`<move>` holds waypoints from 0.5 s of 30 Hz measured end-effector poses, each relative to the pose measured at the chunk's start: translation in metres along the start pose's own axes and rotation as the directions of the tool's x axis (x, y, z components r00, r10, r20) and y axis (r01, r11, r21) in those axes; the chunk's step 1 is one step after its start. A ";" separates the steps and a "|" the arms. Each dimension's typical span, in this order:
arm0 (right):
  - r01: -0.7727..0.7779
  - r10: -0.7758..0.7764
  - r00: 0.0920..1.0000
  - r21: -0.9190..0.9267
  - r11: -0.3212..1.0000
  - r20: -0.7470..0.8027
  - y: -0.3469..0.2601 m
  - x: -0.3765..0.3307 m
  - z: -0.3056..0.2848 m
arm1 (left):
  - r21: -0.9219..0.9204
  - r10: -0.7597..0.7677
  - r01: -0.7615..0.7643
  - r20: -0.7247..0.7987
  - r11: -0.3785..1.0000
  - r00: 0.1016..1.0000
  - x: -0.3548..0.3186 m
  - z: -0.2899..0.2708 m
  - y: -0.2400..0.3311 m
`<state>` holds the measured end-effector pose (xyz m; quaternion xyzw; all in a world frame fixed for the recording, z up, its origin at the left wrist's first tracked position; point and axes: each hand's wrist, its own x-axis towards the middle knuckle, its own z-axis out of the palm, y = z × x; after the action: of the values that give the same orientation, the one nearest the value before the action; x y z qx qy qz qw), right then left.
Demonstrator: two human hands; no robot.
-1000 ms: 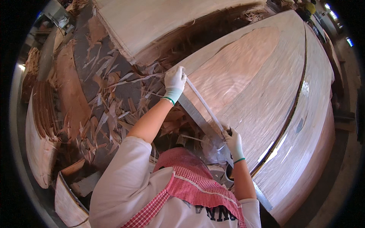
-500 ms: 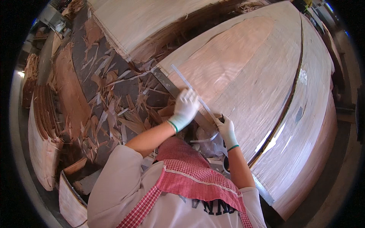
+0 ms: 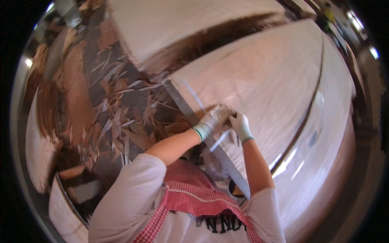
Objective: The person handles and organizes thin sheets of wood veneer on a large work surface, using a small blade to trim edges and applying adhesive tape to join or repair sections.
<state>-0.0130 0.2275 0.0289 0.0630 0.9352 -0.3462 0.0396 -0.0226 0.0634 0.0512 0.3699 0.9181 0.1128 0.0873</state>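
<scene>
Two hands: both gloved, close together at the near edge of the big veneer sheet (image 3: 263, 81).
Strip: a thin pale strip (image 3: 193, 96) lies on the veneer sheet just inside its left edge, running from the hands toward the sheet's far corner.
Left hand: the left hand (image 3: 214, 118) in a white glove with a green cuff is curled over the strip's near end; blur hides whether the fingers pinch it, so I cannot tell.
Right hand: the right hand (image 3: 240, 123) sits just beside the left one, touching it, fingers bent down onto the sheet; its grip cannot be told either.
Metal bar: a long grey straightedge (image 3: 227, 164) runs along the sheet's left edge, passing under the hands and on toward the person's chest.
Veneer sheet: wide, pale pink wood, lying flat on a stack (image 3: 332, 162) with a dark curved gap toward the right.
Scraps: brown veneer offcuts (image 3: 121, 121) litter the dark floor left of the sheet.
Second stack: another pale pile (image 3: 182, 24) lies beyond the sheet's far edge.
Containers: none can be made out near the sheet.
</scene>
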 end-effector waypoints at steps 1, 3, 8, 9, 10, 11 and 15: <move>0.082 -0.074 0.993 -0.093 0.992 0.092 -0.022 -0.003 -0.016 | 0.118 -0.004 0.002 0.022 0.993 1.000 -0.010 0.012 -0.007; 0.259 -0.279 0.958 -0.208 0.943 -0.071 0.056 0.012 -0.056 | 0.299 0.100 -0.127 0.105 0.946 0.989 0.011 -0.005 0.018; -0.188 0.105 0.969 0.388 0.902 0.225 -0.052 0.007 -0.107 | 0.025 -0.041 0.041 0.009 0.999 0.999 -0.002 -0.004 0.000; -0.166 0.063 0.968 0.428 0.888 0.243 -0.066 -0.012 -0.104 | -0.046 -0.070 0.076 0.131 0.996 0.989 -0.002 -0.019 -0.002; -0.194 0.083 0.964 0.451 0.871 0.254 -0.090 -0.036 -0.099 | -0.267 -0.062 0.085 0.095 0.960 0.994 -0.007 -0.038 -0.009; -0.229 0.103 0.959 0.509 0.830 0.264 -0.107 -0.064 -0.092 | -0.379 -0.095 0.068 -0.054 0.923 0.994 -0.010 -0.045 -0.018; -0.449 0.215 0.882 0.614 0.649 0.418 -0.148 -0.119 -0.044 | -0.568 -0.233 -0.152 -0.548 0.809 0.804 -0.037 -0.075 -0.066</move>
<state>0.0821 0.1337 0.1716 0.1910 0.6887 -0.6633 0.2219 -0.0575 -0.0196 0.1080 0.2494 0.8255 0.4979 -0.0920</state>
